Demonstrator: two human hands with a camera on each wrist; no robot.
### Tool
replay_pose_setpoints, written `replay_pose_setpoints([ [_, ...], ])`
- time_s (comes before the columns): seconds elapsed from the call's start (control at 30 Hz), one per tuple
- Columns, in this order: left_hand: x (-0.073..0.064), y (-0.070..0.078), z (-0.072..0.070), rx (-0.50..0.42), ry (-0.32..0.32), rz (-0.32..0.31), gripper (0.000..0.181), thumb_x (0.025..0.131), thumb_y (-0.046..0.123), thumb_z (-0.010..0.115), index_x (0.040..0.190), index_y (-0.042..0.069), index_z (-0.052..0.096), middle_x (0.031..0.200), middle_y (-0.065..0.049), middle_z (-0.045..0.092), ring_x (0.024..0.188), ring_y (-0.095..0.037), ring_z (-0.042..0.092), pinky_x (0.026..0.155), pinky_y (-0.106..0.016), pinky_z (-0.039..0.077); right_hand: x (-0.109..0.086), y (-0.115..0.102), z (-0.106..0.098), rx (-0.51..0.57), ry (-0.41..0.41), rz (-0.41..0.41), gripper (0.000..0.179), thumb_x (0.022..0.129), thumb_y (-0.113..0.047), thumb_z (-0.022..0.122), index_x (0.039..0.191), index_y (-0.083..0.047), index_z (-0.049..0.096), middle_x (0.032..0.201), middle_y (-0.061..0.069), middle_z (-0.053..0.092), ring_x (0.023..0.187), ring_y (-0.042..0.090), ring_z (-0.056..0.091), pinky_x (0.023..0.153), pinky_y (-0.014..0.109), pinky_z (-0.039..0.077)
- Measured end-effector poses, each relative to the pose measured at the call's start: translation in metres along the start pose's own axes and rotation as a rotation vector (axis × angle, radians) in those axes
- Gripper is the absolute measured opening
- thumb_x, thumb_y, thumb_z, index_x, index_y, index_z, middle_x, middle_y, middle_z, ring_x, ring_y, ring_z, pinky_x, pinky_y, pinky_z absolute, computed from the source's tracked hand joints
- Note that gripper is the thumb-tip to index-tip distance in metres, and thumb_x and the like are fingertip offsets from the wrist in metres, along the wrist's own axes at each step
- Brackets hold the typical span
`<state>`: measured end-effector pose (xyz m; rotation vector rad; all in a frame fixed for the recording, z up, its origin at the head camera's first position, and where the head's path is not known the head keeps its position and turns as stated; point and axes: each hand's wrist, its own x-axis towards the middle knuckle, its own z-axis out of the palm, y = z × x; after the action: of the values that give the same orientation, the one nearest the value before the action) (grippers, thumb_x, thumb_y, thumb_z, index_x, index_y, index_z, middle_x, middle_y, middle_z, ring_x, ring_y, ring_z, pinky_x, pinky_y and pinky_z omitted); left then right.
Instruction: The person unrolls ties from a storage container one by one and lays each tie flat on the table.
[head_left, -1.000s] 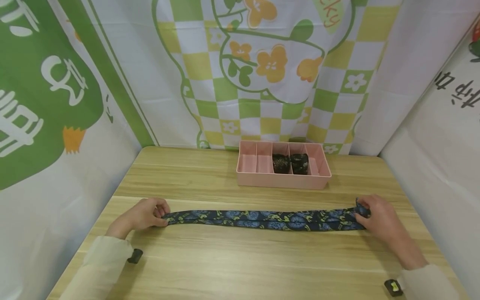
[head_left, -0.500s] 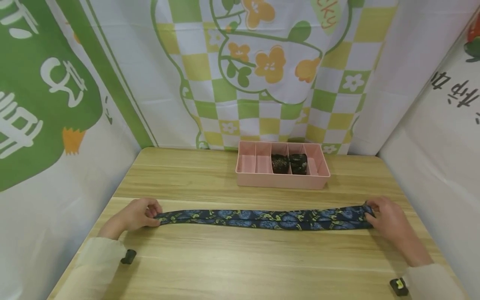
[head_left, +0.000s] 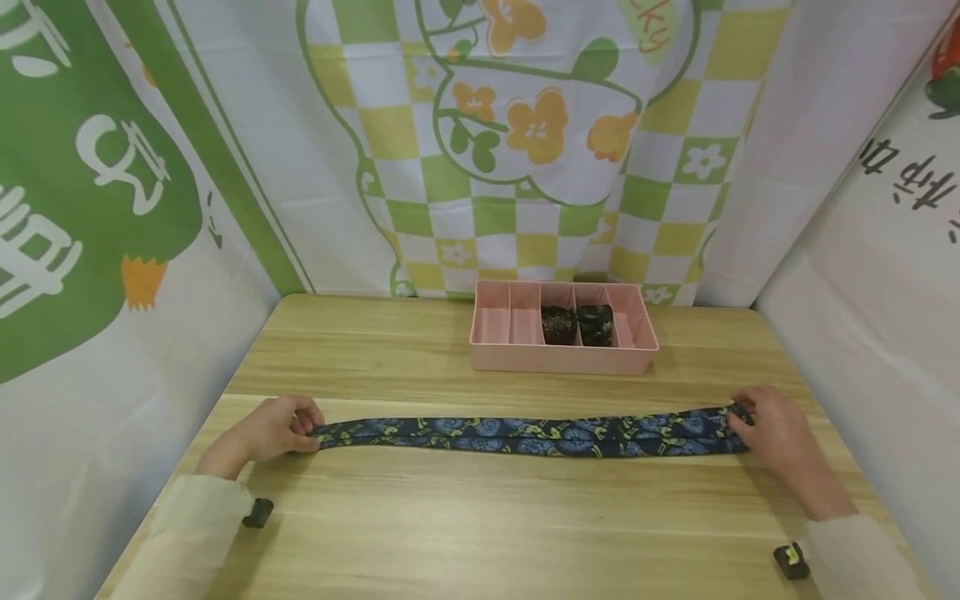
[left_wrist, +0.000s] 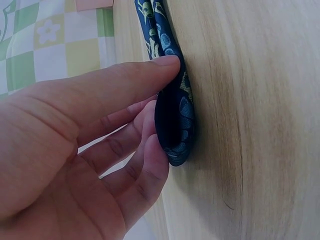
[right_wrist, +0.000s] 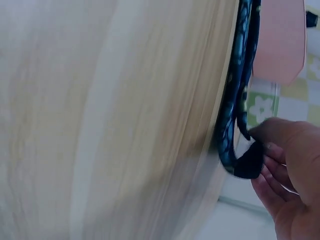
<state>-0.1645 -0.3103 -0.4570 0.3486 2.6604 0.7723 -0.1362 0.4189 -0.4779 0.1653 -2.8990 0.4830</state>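
Note:
A dark navy necktie (head_left: 517, 436) with blue flowers and yellow figures stretches sideways along the wooden table, doubled in long layers. My left hand (head_left: 276, 429) pinches its narrow left end; in the left wrist view the thumb presses on a folded loop of the tie (left_wrist: 172, 115), with the fingers (left_wrist: 145, 165) curled against its other side. At the wider right end, my right hand (head_left: 776, 437) holds the tie between thumb and fingers. Seen from the right wrist, that end of the tie (right_wrist: 240, 160) bends up into the fingertips.
Behind the tie stands a pink divided box (head_left: 562, 360) with several compartments. Two dark patterned rolled bundles, a left one (head_left: 558, 327) and a right one (head_left: 596, 325), sit in neighbouring compartments. Printed curtains (head_left: 517, 167) hang around the wooden table (head_left: 480, 525).
Both hands have moved slightly outward, drawing the tie straighter. The right end, bunched up in the hand a second ago, now lies flatter. The box and its bundles have stayed put.

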Motion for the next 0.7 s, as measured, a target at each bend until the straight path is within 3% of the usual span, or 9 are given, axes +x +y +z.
replay_pose_setpoints([
  [0.17, 0.0, 0.0, 0.001, 0.006, 0.004, 0.007, 0.026, 0.085, 0.009, 0.087, 0.103, 0.005, 0.069, 0.097, -0.007, 0.066, 0.089, -0.018, 0.06, 0.077, -0.029, 0.052, -0.003, 0.016, -0.008, -0.053, 0.086, 0.007, 0.034, 0.081, 0.001, 0.082, 0.108, 0.015, 0.067, 0.098, 0.035, 0.067, 0.085, 0.049, 0.066, 0.073, 0.062, 0.054],
  [0.4, 0.0, 0.0, 0.0, -0.002, 0.007, 0.003, 0.026, 0.085, 0.008, 0.087, 0.103, 0.004, 0.069, 0.097, -0.007, 0.065, 0.088, -0.018, 0.059, 0.076, -0.028, 0.052, -0.003, 0.021, -0.021, -0.092, 0.163, -0.103, 0.039, 0.074, 0.009, 0.085, 0.107, 0.016, 0.066, 0.101, 0.037, 0.066, 0.091, 0.055, 0.063, 0.081, 0.066, 0.051],
  [0.5, -0.001, 0.0, 0.001, -0.004, 0.008, 0.0, 0.026, 0.085, 0.008, 0.087, 0.104, 0.004, 0.069, 0.097, -0.007, 0.065, 0.089, -0.018, 0.06, 0.076, -0.028, 0.052, -0.002, 0.017, -0.022, -0.061, 0.095, -0.05, 0.034, 0.083, -0.005, 0.084, 0.107, 0.014, 0.069, 0.1, 0.035, 0.07, 0.089, 0.052, 0.067, 0.078, 0.064, 0.053],
  [0.6, -0.001, 0.0, 0.001, -0.003, 0.009, -0.005, 0.025, 0.085, 0.007, 0.086, 0.103, 0.004, 0.069, 0.097, -0.007, 0.065, 0.089, -0.019, 0.06, 0.077, -0.029, 0.052, -0.003, 0.011, -0.018, -0.039, -0.028, 0.033, 0.042, 0.093, -0.027, 0.08, 0.105, 0.013, 0.071, 0.089, 0.027, 0.071, 0.079, 0.041, 0.067, 0.073, 0.058, 0.056],
  [0.7, 0.0, 0.001, 0.0, 0.0, 0.005, -0.008, 0.025, 0.085, 0.007, 0.086, 0.103, 0.004, 0.069, 0.097, -0.007, 0.065, 0.089, -0.019, 0.06, 0.077, -0.03, 0.053, -0.005, 0.009, -0.013, -0.041, -0.156, 0.103, 0.053, 0.097, -0.042, 0.074, 0.09, 0.01, 0.067, 0.074, 0.016, 0.062, 0.069, 0.029, 0.057, 0.065, 0.045, 0.051],
])
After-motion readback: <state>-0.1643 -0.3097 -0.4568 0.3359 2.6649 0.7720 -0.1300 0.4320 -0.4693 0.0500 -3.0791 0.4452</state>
